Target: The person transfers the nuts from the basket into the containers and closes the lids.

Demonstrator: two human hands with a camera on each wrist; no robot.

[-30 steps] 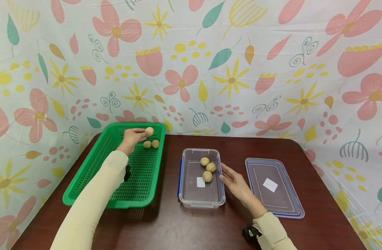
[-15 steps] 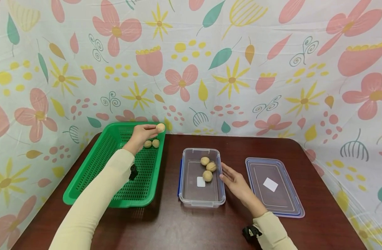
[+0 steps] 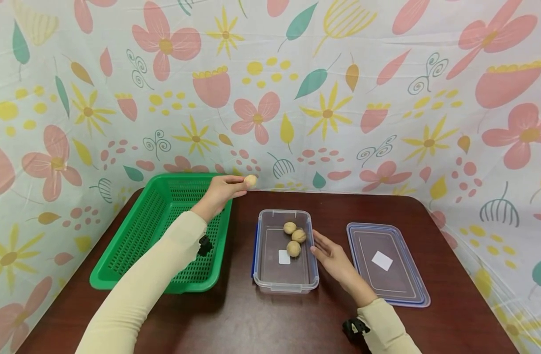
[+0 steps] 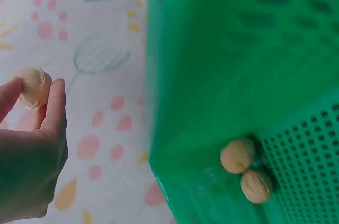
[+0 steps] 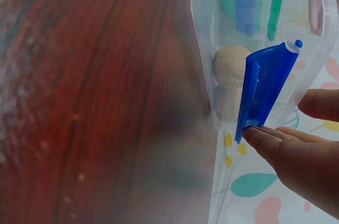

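My left hand [image 3: 217, 196] pinches a walnut [image 3: 250, 181] between thumb and fingertips. It is raised past the right rim of the green basket [image 3: 115, 246]. In the left wrist view two more walnuts [image 4: 237, 155] lie in a corner of that basket. Three walnuts [image 3: 293, 249] rest in the clear plastic container [image 3: 283, 286]. Against the container's right side is my right hand [image 3: 338, 260], its fingers fairly straight. The right wrist view shows those fingertips at a hanging blue latch [image 5: 267, 86], with the thumb near the rim.
A clear lid [image 3: 385, 285] with a white label lies on the dark wooden table [image 3: 208, 324], right of my right hand. Behind the table's far edge hangs a flower-patterned cloth [image 3: 257, 69]. The basket stands left of the container.
My left hand has carried the walnut rightward, from over the basket to beyond its right rim. The right hand and the container have stayed in place.
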